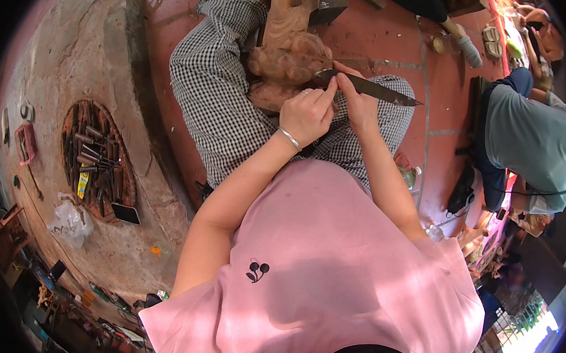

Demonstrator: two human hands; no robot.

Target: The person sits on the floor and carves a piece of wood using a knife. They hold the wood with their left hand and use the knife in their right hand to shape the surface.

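Note:
A reddish-brown carved wooden figure (290,51) with rounded, bulging shapes lies between my knees, at the top middle. Across its near side runs a long dark blade (385,93), tapering to a point on the right, with a shiny left end. My right hand (359,104) grips this blade, thumb on the near side and index finger over the far side. My left hand (306,116), a silver bangle at its wrist, is closed beside it. Its fingertips meet the right thumb at the blade's near edge; whatever its curled fingers hold is hidden.
On the left, a stone slab (90,45) bears a round basket (72,119) of carving tools, a phone (126,214) and a plastic bag (71,221). A dark block (327,7) lies beyond the carving. Another person (530,139) sits at right on the red tiles (446,112).

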